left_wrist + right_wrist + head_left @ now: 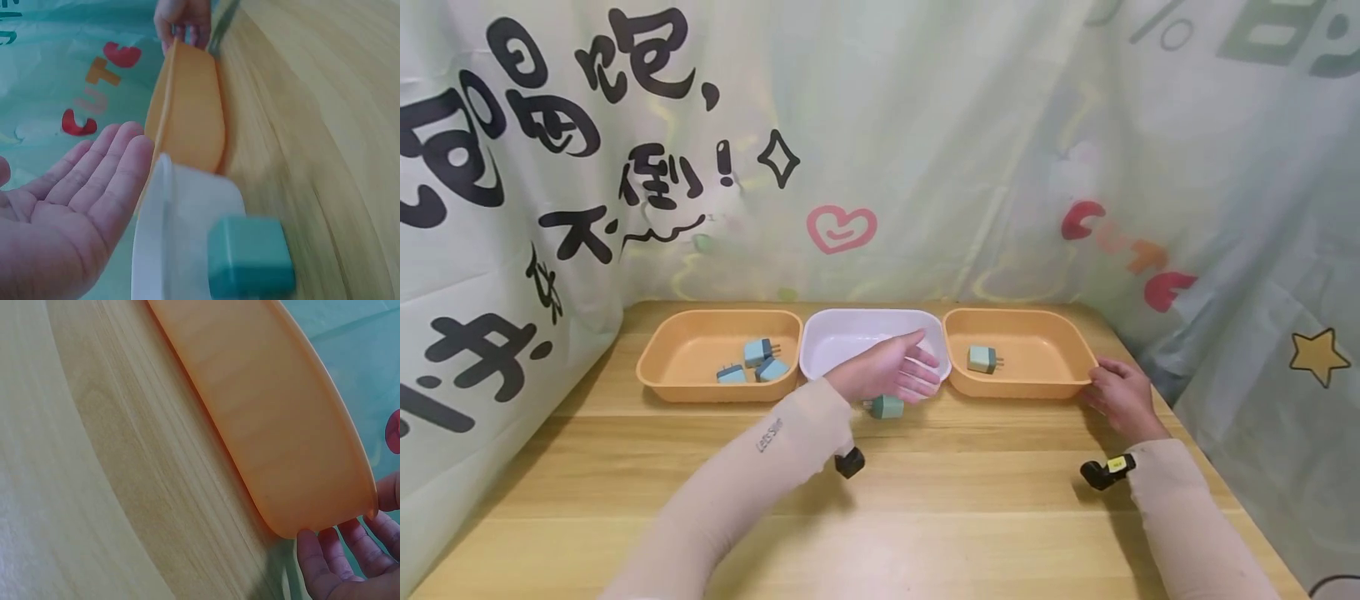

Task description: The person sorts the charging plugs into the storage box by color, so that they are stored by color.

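My left hand [891,367] is over the front of the white tray [831,333], its fingers straight and holding nothing. Just below it, a teal plug-in charger [887,407] sits on the table against the tray's front wall, prongs to the left. In the left wrist view the palm [62,231] faces the camera, beside the tray's rim. My right hand [1122,396] grips the front right corner of the right orange tray [1045,389]. Its thumb is at the rim and its fingers [315,562] press the outer wall. One pale green charger [982,358] lies inside that tray.
A second orange tray [681,390] stands at the left with several blue chargers [771,369] in it. All the trays stand side by side along the back of the wooden table [940,500]. A printed curtain [925,150] hangs behind and at both sides.
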`<state>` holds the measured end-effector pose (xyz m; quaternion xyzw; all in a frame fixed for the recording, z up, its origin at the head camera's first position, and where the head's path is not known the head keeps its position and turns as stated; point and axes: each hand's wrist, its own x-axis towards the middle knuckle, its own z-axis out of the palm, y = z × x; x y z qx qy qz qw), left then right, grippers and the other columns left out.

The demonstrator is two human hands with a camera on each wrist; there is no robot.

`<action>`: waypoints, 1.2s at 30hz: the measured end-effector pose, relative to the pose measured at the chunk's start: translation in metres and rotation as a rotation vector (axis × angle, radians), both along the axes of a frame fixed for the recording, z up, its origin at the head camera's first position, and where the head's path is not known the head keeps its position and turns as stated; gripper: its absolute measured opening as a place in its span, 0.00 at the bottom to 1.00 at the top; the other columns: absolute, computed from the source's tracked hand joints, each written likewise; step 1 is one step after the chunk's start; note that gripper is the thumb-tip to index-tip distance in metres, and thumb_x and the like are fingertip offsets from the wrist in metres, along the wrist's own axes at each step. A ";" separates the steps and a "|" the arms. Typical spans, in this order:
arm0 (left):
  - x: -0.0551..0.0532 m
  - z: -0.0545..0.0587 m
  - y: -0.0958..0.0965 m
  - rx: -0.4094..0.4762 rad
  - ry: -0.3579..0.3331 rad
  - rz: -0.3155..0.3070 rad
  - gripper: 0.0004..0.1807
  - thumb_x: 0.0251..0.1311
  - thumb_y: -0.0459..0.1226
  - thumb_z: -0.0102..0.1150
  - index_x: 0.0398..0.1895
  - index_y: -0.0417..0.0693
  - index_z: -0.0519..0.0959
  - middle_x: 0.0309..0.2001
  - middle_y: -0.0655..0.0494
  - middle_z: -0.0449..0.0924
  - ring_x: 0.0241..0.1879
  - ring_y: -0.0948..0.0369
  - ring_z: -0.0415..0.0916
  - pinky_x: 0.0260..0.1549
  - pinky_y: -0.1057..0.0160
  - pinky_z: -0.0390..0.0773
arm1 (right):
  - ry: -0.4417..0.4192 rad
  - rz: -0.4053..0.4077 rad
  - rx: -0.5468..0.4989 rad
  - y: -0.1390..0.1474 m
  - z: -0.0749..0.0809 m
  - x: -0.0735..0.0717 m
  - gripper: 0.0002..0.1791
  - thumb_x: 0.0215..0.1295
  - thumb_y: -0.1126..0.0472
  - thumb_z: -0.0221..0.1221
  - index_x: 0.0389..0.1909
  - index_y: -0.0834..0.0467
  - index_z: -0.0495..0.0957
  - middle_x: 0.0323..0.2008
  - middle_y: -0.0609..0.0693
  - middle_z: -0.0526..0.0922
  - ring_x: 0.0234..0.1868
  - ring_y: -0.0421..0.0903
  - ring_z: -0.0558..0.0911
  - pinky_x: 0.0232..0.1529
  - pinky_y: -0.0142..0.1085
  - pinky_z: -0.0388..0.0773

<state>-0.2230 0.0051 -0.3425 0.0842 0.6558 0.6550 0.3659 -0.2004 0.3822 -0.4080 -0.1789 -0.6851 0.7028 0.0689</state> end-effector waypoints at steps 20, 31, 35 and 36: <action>0.046 -0.024 -0.096 -0.951 0.916 -0.031 0.18 0.68 0.45 0.53 0.47 0.39 0.80 0.36 0.50 0.80 0.29 0.58 0.72 0.33 0.58 0.76 | -0.009 0.013 0.009 0.001 0.001 0.003 0.20 0.66 0.66 0.52 0.59 0.61 0.67 0.42 0.49 0.71 0.38 0.37 0.78 0.40 0.33 0.83; 0.049 -0.053 -0.113 -1.100 0.995 -0.039 0.16 0.54 0.43 0.69 0.39 0.42 0.80 0.32 0.54 0.74 0.31 0.58 0.70 0.31 0.58 0.76 | -0.028 0.009 0.024 0.001 -0.001 -0.001 0.22 0.67 0.66 0.52 0.62 0.62 0.65 0.48 0.53 0.68 0.41 0.39 0.75 0.42 0.33 0.82; 0.046 -0.061 -0.120 -1.048 0.983 -0.048 0.21 0.51 0.41 0.72 0.46 0.41 0.81 0.44 0.48 0.74 0.41 0.55 0.70 0.44 0.54 0.77 | -0.024 0.002 0.009 0.000 0.000 0.000 0.19 0.67 0.66 0.52 0.59 0.61 0.67 0.45 0.50 0.69 0.41 0.39 0.74 0.41 0.32 0.82; 0.046 -0.062 -0.121 -1.027 0.977 -0.045 0.20 0.51 0.41 0.72 0.46 0.41 0.81 0.45 0.47 0.73 0.43 0.54 0.70 0.46 0.53 0.76 | -0.024 0.001 0.011 0.000 0.001 0.001 0.19 0.67 0.66 0.52 0.59 0.61 0.67 0.45 0.50 0.69 0.41 0.39 0.74 0.41 0.32 0.82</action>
